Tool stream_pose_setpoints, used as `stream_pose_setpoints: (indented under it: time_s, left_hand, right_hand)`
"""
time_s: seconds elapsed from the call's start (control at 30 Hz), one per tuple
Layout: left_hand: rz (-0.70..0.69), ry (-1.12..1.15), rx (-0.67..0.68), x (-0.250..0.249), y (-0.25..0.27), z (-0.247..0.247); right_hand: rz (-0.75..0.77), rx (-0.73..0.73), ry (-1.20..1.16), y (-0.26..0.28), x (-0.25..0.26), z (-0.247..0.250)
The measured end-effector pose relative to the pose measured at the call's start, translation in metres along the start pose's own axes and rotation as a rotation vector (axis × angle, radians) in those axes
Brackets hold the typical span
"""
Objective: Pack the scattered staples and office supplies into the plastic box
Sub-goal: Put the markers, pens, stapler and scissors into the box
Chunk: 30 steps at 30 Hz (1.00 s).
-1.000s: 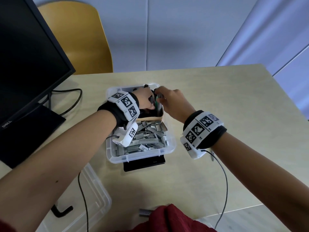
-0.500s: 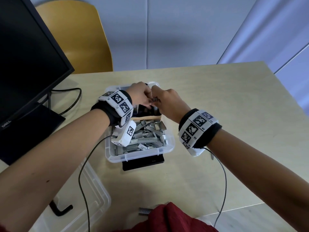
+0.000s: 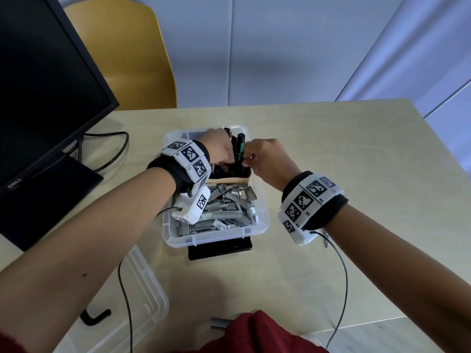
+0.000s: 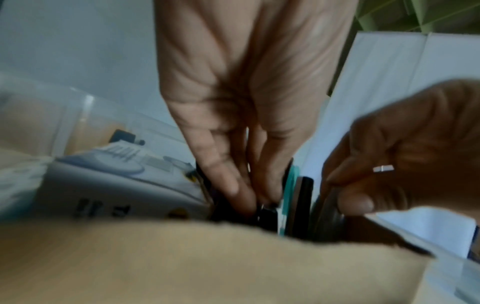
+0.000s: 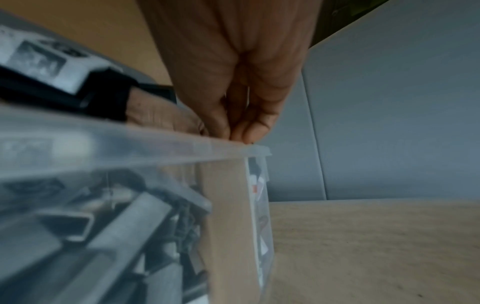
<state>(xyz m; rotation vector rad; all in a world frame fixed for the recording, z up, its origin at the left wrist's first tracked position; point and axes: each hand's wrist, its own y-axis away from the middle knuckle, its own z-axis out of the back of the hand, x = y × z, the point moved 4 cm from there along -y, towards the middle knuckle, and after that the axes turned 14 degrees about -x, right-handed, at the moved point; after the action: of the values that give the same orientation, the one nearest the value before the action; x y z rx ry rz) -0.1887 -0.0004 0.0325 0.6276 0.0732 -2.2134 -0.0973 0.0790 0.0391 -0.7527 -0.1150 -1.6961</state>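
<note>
The clear plastic box (image 3: 216,236) stands mid-table. Loose grey staples (image 3: 226,208) fill its near part, behind a cardboard divider (image 3: 230,180). In the far part black markers (image 3: 240,149) stand upright, one with a green band. My left hand (image 3: 220,149) reaches into that far part; in the left wrist view its straight fingers (image 4: 228,181) push down among the dark items beside a white printed carton (image 4: 122,185). My right hand (image 3: 265,159) comes in from the right, and its thumb and fingers (image 4: 355,202) pinch a black marker at the box's edge.
A black monitor (image 3: 38,98) with its cables stands at left, a yellow chair (image 3: 127,52) behind. The box lid (image 3: 137,296) and a black hex key (image 3: 94,317) lie near left. One staple strip (image 3: 220,323) lies by red cloth (image 3: 257,332). A black slab (image 3: 220,249) sits under the box.
Half a second ago both hands were bunched together over the far compartment. They have drawn slightly apart, and the upright markers show between them again.
</note>
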Motion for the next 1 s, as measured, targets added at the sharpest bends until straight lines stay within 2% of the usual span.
stream_pose_setpoints:
  time_s: [0.1, 0.17, 0.27, 0.47, 0.67, 0.77, 0.83, 1.0]
  left_hand:
    - [0.079, 0.093, -0.321, 0.009, -0.003, 0.019]
    - [0.054, 0.114, -0.437, 0.010, -0.004, 0.028]
    - [-0.009, 0.071, -0.398, 0.006, -0.009, 0.028]
    - [-0.025, -0.045, -0.403, 0.004, -0.014, 0.021]
    - [-0.086, -0.113, -0.235, 0.000, -0.014, 0.023]
    - [-0.099, -0.146, -0.178, -0.003, -0.016, 0.024]
    - [-0.109, -0.124, -0.177, -0.006, -0.020, 0.026]
    - [-0.065, -0.039, -0.193, -0.009, -0.023, 0.025]
  right_hand:
    - [0.009, -0.035, -0.017, -0.003, -0.003, -0.004]
    - [0.007, -0.050, -0.017, -0.006, -0.005, -0.006]
    - [0.031, -0.050, 0.021, -0.012, -0.004, -0.007]
    - [0.004, -0.018, 0.108, -0.023, -0.007, -0.009]
    - [-0.025, -0.001, 0.193, -0.020, -0.012, -0.011]
    - [-0.045, -0.038, 0.076, -0.023, -0.007, -0.004]
    - [-0.118, -0.045, -0.017, -0.030, -0.008, 0.000]
    - [-0.127, -0.032, 0.024, -0.031, -0.009, -0.009]
